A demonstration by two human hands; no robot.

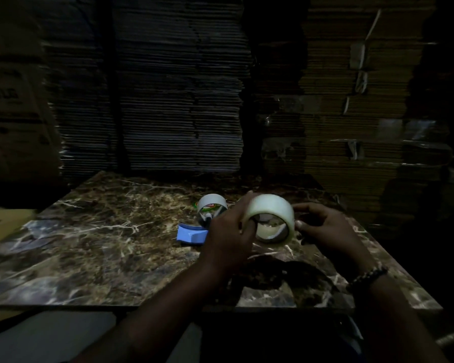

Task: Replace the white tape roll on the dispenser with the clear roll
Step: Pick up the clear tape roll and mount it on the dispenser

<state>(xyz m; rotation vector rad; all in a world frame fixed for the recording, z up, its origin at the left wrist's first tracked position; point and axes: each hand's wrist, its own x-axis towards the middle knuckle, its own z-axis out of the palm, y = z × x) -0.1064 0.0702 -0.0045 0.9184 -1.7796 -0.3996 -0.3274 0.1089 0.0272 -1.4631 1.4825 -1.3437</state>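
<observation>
Two tape rolls, one dispenser [192,233] on marble table [95,231]. Clear roll [271,217] held just above table, just right of dispenser: left hand [228,234] closed on it, one finger in core; right hand [323,226] pinches its right rim. White roll [211,203] sits on dispenser, half hidden behind left hand. Stacked cardboard [178,100] behind table.

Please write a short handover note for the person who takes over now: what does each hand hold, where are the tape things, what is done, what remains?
Left hand: holds the clear roll above the marble table, one finger through its core.
Right hand: fingertips at the roll's right edge, perhaps steadying it or seeking the tape end.
Blue dispenser: lies on the table, left of the hands, with the white roll still at it.
Done: clear roll picked up.
Left: take off the white roll, mount the clear one.
</observation>
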